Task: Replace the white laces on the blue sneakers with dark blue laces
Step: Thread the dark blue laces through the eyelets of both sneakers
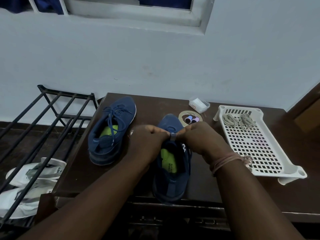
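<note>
Two blue sneakers stand on a dark brown table (pixel 152 108). The left sneaker (pixel 110 129) wears dark blue laces, tied loosely. The right sneaker (pixel 173 167) sits under my hands, toe pointing away from me. My left hand (pixel 147 141) and my right hand (pixel 200 137) meet over its tongue, fingers curled and pinching at the lacing area. The lace itself is hidden by my fingers. Two bundles of white laces (pixel 239 120) lie in a white perforated tray (pixel 270 163) at the right.
A black metal shoe rack (pixel 52 122) stands left of the table, with white sneakers (pixel 32 181) beneath it. A tape roll (pixel 189 116) and a small clear plastic box (pixel 199 104) sit near the table's far edge. A pale wall rises behind.
</note>
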Demonstrator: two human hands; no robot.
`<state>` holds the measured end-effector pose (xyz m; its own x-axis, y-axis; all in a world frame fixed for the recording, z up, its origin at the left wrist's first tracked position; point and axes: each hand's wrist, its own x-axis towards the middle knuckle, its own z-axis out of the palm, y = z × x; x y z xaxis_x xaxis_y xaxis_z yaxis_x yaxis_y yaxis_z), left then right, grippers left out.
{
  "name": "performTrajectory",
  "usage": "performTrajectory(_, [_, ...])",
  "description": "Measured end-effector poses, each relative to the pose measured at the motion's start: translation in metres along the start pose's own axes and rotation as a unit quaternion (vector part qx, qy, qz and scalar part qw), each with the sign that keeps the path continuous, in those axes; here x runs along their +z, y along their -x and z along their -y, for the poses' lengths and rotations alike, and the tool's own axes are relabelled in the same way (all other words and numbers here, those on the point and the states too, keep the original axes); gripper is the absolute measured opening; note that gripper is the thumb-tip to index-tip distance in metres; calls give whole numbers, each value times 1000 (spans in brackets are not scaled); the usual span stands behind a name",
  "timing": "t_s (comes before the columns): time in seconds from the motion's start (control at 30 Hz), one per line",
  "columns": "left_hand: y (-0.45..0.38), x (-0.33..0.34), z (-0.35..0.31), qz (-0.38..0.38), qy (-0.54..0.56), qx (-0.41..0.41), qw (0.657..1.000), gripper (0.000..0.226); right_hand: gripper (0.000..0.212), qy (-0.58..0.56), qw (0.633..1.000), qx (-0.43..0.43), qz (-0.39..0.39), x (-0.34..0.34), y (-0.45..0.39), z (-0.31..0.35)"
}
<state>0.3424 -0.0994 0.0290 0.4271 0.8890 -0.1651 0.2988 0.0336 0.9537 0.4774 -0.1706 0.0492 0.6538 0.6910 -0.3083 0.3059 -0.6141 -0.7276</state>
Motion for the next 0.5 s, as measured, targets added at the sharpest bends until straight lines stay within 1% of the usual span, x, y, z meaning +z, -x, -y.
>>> performTrajectory(0.07, [-3, -4, -7, -27, 7, 18, 999, 11, 20, 8, 999, -47, -14, 0, -1, 1])
performTrajectory(0.1, [-5, -6, -10, -35, 15, 32, 999, 10, 21, -31, 996, -78, -13, 0, 0, 4])
performTrajectory(0.13, [-6, -9, -12, -39, 27, 45, 998, 9, 20, -88, 991, -106, 7, -1, 0, 6])
performTrajectory(0.2, [-8, -12, -15, -35, 72, 50, 996, 8, 15, -184, 971, -135, 66, 1, 5, 11])
performTrajectory(0.23, [-8, -13, -16, -23, 92, 38, 995, 9, 12, -223, 963, -135, 73, 3, 7, 13])
performTrajectory(0.27, [-8, -14, -14, -1, 97, 18, 995, 12, 9, -257, 955, -133, 61, 4, 9, 15])
performTrajectory(0.33, [-6, -16, -9, 64, 54, -32, 996, 18, 7, -303, 943, -139, 6, 3, 9, 19])
performTrajectory(0.37, [-5, -17, -5, 88, 7, -41, 995, 21, 6, -310, 939, -148, -19, 0, 9, 20])
performTrajectory(0.43, [-6, -21, -1, 84, -126, -10, 988, 20, 7, -262, 948, -170, -57, -6, 6, 17])
performTrajectory(0.5, [-7, -26, -2, 59, -217, 21, 974, 17, 12, -116, 970, -202, -74, -8, 4, 11])
